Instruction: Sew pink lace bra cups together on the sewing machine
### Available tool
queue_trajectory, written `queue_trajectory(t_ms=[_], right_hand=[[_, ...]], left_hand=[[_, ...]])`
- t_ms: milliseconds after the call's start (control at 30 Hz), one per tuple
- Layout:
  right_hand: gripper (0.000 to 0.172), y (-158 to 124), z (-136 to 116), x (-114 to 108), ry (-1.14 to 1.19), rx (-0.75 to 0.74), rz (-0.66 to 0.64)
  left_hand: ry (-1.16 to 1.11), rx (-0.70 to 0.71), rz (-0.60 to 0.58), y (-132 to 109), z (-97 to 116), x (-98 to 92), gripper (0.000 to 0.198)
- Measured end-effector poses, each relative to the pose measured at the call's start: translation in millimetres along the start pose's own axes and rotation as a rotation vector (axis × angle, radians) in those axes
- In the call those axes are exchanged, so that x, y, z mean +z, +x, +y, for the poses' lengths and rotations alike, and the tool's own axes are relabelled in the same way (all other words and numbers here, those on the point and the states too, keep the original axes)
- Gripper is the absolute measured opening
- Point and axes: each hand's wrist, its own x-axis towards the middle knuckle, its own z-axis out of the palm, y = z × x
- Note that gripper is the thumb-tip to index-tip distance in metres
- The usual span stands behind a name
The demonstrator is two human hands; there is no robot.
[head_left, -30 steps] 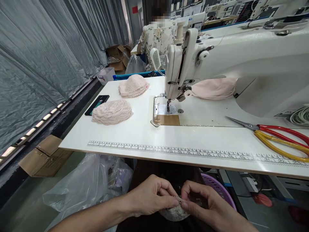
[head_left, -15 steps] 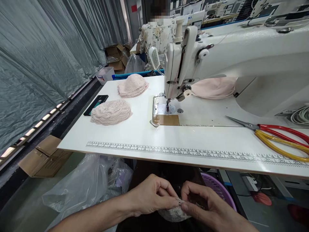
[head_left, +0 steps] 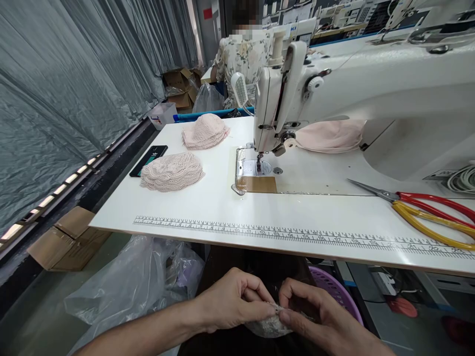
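Observation:
Below the table's front edge, my left hand and my right hand meet over my lap. Both pinch the top edge of a small pale lace piece, fingertips almost touching. Most of the lace piece is hidden under my fingers. On the white table lie two stacks of pink lace cups, one near the left edge and one farther back. The white sewing machine stands at the right, its needle above the metal plate.
Scissors with red and yellow handles lie at the right. A dark phone sits by the near lace stack. Pink fabric lies under the machine arm. A clear plastic bag, a purple basket and cardboard boxes are on the floor. Another person sits at the back.
My fingers shifted slightly on the lace piece, the pinch moving a little lower. The view barely moved; nothing on the table changed.

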Motion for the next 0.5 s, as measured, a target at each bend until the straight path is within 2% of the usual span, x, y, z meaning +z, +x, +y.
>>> queue_trajectory(t_ms=[200, 367, 500], right_hand=[[0.025, 3, 3, 8, -0.140, -0.063, 0.177], [0.025, 5, 1, 7, -0.210, -0.102, 0.186], [0.011, -1, 5, 12, -0.451, -0.270, 0.389]], left_hand=[[-0.040, 0.010, 0.045, 1, 2, 1.0, 0.026], [-0.063, 0.014, 0.010, -1, -1, -1.0, 0.027], [-0.088, 0.057, 0.128, 0, -2, -2.5, 0.025]])
